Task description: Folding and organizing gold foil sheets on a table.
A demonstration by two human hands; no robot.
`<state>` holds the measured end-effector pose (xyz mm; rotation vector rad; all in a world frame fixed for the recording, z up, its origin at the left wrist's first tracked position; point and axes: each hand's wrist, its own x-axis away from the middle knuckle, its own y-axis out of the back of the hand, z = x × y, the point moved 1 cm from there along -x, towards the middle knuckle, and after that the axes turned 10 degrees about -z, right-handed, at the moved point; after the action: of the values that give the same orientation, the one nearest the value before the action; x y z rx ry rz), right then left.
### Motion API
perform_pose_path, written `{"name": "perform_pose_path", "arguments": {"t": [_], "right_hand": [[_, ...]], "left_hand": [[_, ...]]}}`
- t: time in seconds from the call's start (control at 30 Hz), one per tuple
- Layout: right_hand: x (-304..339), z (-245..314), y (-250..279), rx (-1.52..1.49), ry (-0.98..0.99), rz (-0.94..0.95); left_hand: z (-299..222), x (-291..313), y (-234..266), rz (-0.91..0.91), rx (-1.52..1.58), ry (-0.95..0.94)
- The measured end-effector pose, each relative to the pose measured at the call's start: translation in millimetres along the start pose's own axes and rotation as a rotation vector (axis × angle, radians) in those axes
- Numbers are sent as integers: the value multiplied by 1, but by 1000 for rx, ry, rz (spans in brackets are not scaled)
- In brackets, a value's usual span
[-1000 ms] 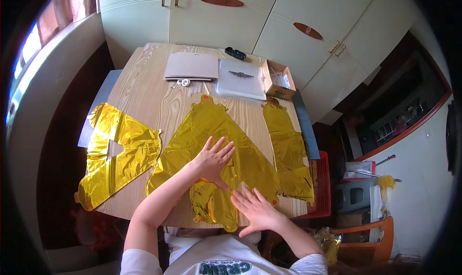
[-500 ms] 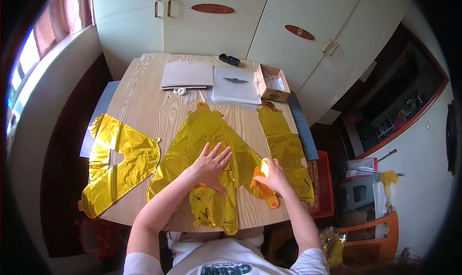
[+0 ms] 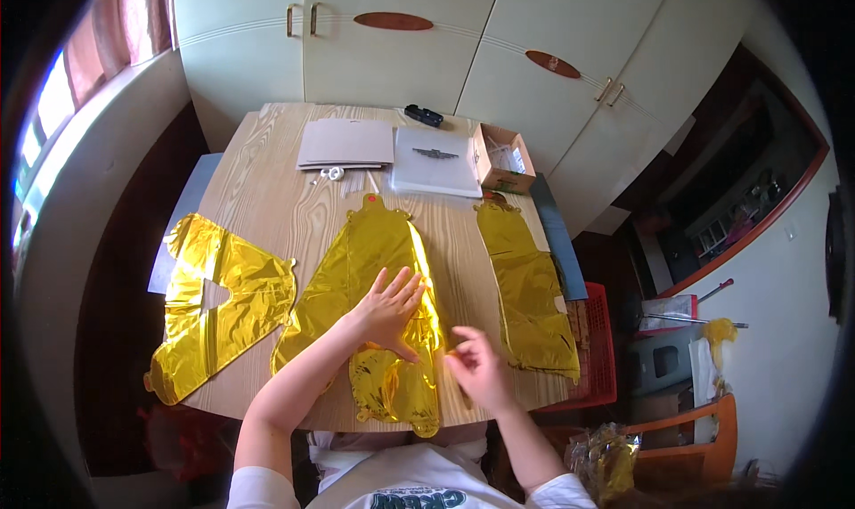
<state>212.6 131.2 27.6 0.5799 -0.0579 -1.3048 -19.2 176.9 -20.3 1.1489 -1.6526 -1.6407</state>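
Note:
A flat gold foil balloon lies in the middle of the wooden table, deflated, with a red dot on its top tab. My left hand is spread flat on it, fingers pointing away from me. Its right side is now folded inward and forms a bright, straight edge. Just right of that edge hovers my right hand, its fingers loosely bent and apart, with nothing visible in them. Two more flat gold foil balloons lie at the sides: a left one with a triangular hole, and a right one.
Toward the back are a stack of grey cardboard sheets, a pile of clear plastic bags, a small open box and a black object. A white ribbon roll sits before the cardboard. A red basket stands beyond the table's right edge.
The right flap of the middle balloon, showing orange at its tip, has been folded inward. My right hand has let go of it and moved left and nearer. My left hand stays put.

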Motion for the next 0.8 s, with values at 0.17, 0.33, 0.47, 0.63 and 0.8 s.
{"name": "perform_pose_path", "arguments": {"t": [0.17, 0.33, 0.47, 0.63, 0.8], "right_hand": [[2, -4, -48, -199, -92, 91], [-4, -8, -68, -174, -67, 50], [-2, -19, -83, -144, -90, 38], [-6, -7, -88, -149, -79, 84], [-16, 9, -55, -32, 34, 62]], "left_hand": [[5, -3, 5, 239, -212, 14], [40, -1, 7, -233, -18, 57], [33, -9, 29, -337, 349, 422], [33, -8, 11, -292, 434, 397], [43, -2, 12, -245, 450, 421]]}}
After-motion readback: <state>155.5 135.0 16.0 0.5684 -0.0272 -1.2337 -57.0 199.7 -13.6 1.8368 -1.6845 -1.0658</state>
